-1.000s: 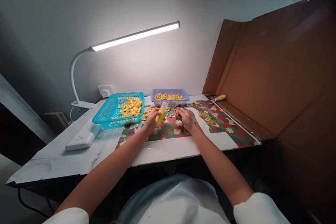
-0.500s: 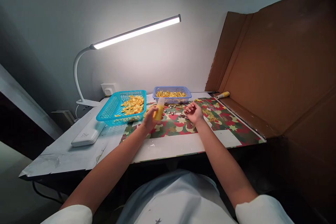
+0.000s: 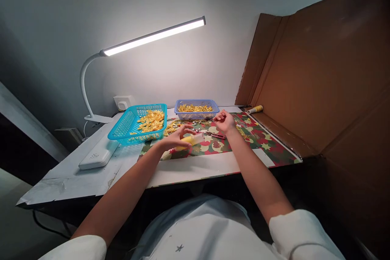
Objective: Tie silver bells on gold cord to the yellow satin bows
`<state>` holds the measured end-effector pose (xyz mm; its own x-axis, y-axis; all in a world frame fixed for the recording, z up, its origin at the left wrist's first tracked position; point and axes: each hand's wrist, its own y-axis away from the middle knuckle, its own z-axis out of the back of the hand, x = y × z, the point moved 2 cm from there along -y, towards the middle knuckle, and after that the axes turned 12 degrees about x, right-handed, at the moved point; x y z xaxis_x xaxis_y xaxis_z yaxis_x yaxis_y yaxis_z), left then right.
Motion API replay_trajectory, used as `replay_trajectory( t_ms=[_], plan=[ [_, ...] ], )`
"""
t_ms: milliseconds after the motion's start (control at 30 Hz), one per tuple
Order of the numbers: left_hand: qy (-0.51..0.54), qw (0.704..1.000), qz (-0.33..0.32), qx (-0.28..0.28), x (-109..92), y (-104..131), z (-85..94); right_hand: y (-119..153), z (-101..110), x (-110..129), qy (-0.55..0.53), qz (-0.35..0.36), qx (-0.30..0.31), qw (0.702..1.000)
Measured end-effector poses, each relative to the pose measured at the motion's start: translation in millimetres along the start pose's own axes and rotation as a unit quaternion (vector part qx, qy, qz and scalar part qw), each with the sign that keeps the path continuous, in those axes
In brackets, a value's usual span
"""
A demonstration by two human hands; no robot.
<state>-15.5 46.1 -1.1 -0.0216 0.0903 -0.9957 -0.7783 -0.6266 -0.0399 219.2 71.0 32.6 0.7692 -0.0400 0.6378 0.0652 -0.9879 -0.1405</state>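
Observation:
On the patterned mat (image 3: 210,146), a yellow bottle with a clear cap (image 3: 190,140) is tilted nearly flat, its cap to the right. Around its left part are the thumb and fingers of my left hand (image 3: 176,139). My right hand (image 3: 224,122) is raised over the mat with curled fingers; whatever they may pinch is too small to make out. A pair of reddish-handled pliers (image 3: 217,135) lies just below it. Gold pieces fill part of the turquoise basket (image 3: 122,126), and more lie in the purple basket (image 3: 179,115).
A white power bank (image 3: 97,158) lies at the left of the table. Behind it rises a lamp (image 3: 83,83). A second yellow bottle (image 3: 255,109) lies by the cardboard wall (image 3: 319,65) at the right. Small golden bits are scattered on the mat.
The bottle in my left hand has gone from upright to tilted nearly flat, lower on the mat. My right hand's fingers have curled in more. The pliers show more fully.

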Motion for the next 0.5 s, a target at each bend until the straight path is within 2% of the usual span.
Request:
replay_trajectory(
  t_ms=[67,133,233,300,367,500],
  plan=[
    [-0.036,0.999,0.008,-0.012,2,-1,0.7,5,-21,17,0.001,0.004,0.042,0.999],
    [-0.044,0.999,0.020,-0.019,5,-2,3.2,19,-42,34,0.020,0.021,0.139,0.990],
    [-0.026,0.999,0.035,-0.021,7,1,9.1,51,-54,54,0.094,-0.006,0.222,0.970],
    [-0.004,0.999,0.027,-0.029,6,3,13.4,74,-47,66,0.147,-0.008,0.231,0.962],
    [0.023,0.999,0.006,-0.039,3,5,16.5,91,-30,76,0.192,-0.002,0.226,0.955],
    [0.073,0.995,-0.036,-0.052,-2,3,18.4,100,13,89,0.236,-0.003,0.199,0.951]
  ],
)
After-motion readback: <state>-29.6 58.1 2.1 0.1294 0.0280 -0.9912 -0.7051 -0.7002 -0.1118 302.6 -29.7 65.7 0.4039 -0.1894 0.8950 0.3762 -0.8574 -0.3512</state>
